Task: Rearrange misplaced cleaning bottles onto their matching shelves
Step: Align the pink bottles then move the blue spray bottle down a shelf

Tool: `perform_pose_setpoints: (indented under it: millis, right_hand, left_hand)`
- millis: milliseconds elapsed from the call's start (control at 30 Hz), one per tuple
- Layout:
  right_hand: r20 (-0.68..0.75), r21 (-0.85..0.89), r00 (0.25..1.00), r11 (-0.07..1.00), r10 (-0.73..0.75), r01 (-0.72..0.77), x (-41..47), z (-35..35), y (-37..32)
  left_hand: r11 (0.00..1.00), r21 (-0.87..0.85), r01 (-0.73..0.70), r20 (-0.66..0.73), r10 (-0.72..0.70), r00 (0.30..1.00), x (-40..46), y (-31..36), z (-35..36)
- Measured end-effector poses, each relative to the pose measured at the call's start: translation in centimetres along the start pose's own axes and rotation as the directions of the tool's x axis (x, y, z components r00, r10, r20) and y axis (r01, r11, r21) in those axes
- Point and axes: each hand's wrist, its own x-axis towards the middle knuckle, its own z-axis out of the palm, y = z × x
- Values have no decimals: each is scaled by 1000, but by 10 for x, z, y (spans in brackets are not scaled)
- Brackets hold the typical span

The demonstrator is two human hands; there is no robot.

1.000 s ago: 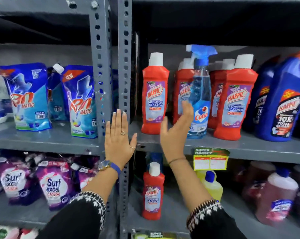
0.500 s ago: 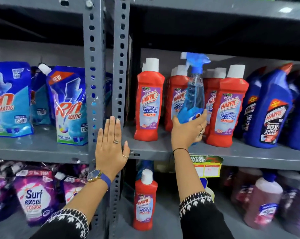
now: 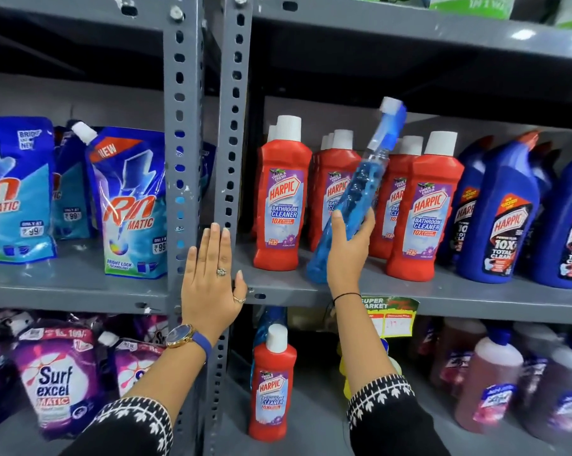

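1. We face grey metal store racking, with two perforated uprights [image 3: 233, 126] side by side in the middle and a middle shelf [image 3: 459, 292] running right from them.
2. On that shelf to the right stand red Harpic Bathroom Cleaner bottles [image 3: 281, 195] with white caps, several rows deep, and beyond them dark blue Harpic toilet cleaner bottles [image 3: 501, 218] with angled necks.
3. Our right hand [image 3: 348, 250] is clamped on the lower body of a blue spray bottle [image 3: 357, 189], thumb on the near side and fingers [image 3: 367, 223] wrapped round the far side.
4. The spray bottle is tilted, its trigger head up and to the right, its base low at the front edge of the shelf among the red bottles (we cannot tell whether the base touches the shelf).
5. Our left hand [image 3: 212, 278] lies flat and open against the uprights, fingers straight and close together, holding nothing; it wears rings and a blue-strapped wristwatch [image 3: 187, 339].
6. Left of the uprights, blue Rin Matic pouches [image 3: 131, 205] stand on the same level, with purple Surf Excel Matic pouches [image 3: 55, 390] on the shelf below.
7. Below right, a single red Harpic bottle [image 3: 271, 386] stands near the uprights, with a yellow bottle [image 3: 345, 373] partly hidden behind our right forearm and brownish bottles [image 3: 490, 383] further right.
8. A green and yellow price tag [image 3: 390, 315] hangs from the shelf edge beside our right wrist.
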Motion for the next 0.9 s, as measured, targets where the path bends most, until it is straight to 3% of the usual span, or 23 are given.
perform_pose_setpoints:
  millis: [67, 167, 267, 367, 533, 633, 767, 900]
  right_hand:
    - [97, 163, 994, 984, 60, -75, -7, -4, -4]
    - [247, 393, 949, 876, 194, -281, -26, -10, -6]
    - [339, 480, 914, 794, 222, -371, -55, -15, -3]
    - [345, 497, 912, 782, 220, -376, -89, -19, 9]
    - [372, 404, 886, 810, 278, -424, -147, -34, 48]
    - [325, 318, 919, 889, 224, -330, -171, -49, 74]
    - [208, 86, 952, 965, 226, -248, -204, -73, 113]
    - [201, -145, 954, 970, 220, -193, -226, -99, 150]
  left_hand:
    - [1000, -7, -6, -5, 6, 1000, 0, 0, 0]
    - [1000, -13, -11, -9, 11, 1000, 0, 0, -1]
    - [1000, -2, -16, 1, 16, 1000, 0, 0, -2]
    - [1000, -5, -7, 16, 7, 1000, 0, 0, -2]
    - [1000, 12, -14, 16, 14, 1000, -1, 0, -2]
    - [1000, 14, -19, 11, 19, 1000, 0, 0, -4]
    - [1000, 14, -17, 14, 16, 1000, 0, 1, -5]
    - [1000, 4, -11, 6, 11, 1000, 0, 1, -5]
